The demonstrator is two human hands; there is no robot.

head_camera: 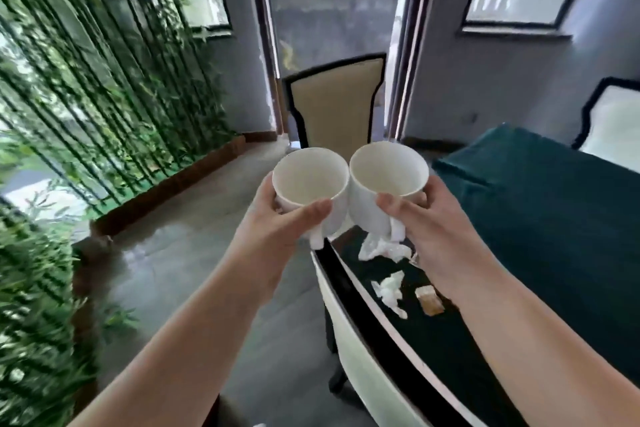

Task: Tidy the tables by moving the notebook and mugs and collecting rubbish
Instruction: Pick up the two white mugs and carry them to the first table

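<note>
Two white mugs are held up side by side in front of me, their rims touching. My left hand [277, 218] grips the left mug [310, 180] and my right hand [436, 232] grips the right mug [388, 170]. Both mugs look empty. Below them, on the dark green table [540, 225], lie crumpled white tissues [381, 248], a second tissue scrap [391, 289] and a small brown wrapper [429, 300]. No notebook is in sight.
A white chair with black trim [360, 350] stands against the table's near edge. A beige chair [334, 104] stands beyond the mugs by the doorway, another white chair [613, 125] at the far right. Bamboo plants [86, 97] line the left; grey floor [194, 253] lies between.
</note>
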